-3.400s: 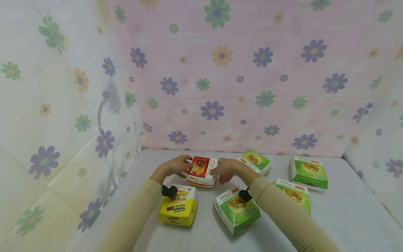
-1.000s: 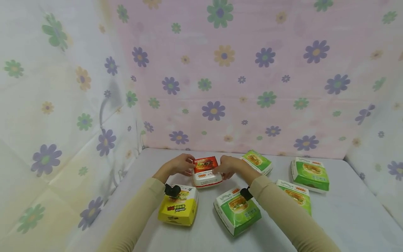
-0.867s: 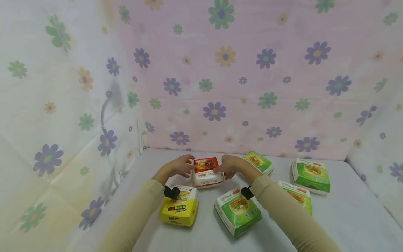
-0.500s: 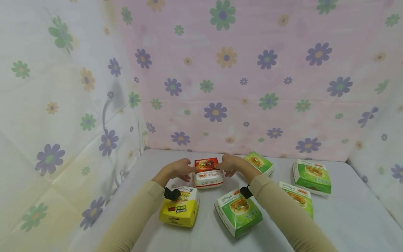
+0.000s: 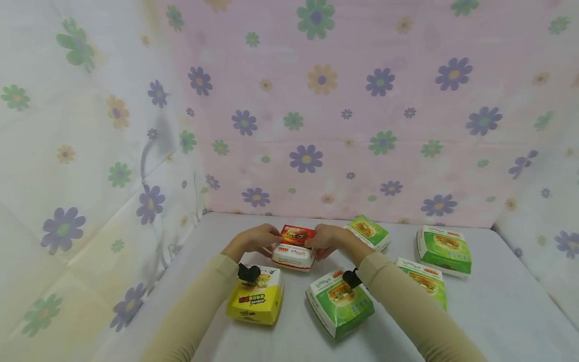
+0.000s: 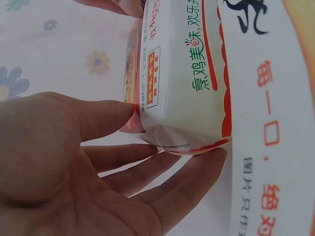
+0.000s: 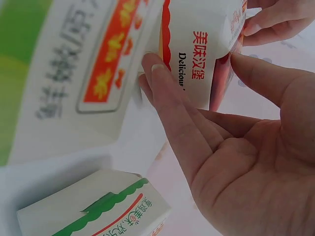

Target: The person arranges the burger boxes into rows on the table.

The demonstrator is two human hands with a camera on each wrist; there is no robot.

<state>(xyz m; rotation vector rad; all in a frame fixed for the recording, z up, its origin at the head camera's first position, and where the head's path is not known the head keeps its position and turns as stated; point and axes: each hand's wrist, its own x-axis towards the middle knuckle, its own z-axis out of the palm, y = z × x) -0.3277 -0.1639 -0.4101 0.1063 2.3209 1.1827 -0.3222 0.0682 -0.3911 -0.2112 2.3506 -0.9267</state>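
Observation:
A burger box [image 5: 294,255] with a red-and-white lid sits on the table, held from both sides. At its left end my left hand [image 5: 257,238] grips it; in the left wrist view the thumb lies on the lid's red edge and the fingertips reach the lower side of the box [image 6: 182,73]. My right hand [image 5: 332,238] holds the other end, thumb at the lid edge and fingers along the printed side of the box [image 7: 194,54]. Close under the left wrist stands a yellow burger box [image 5: 257,301]. A green burger box [image 5: 341,301] is below the right wrist.
Three more green burger boxes stand to the right: one behind the right hand [image 5: 368,232], one partly hidden by the right sleeve [image 5: 425,281], and a farther one [image 5: 445,249]. Flowered cloth [image 5: 344,125] hangs behind the white table [image 5: 506,301] and at its sides.
Over the last few seconds the red-and-white box has turned, its red panel going from the left to the far side. Since half a second ago it has turned slightly, with the hands closer around it.

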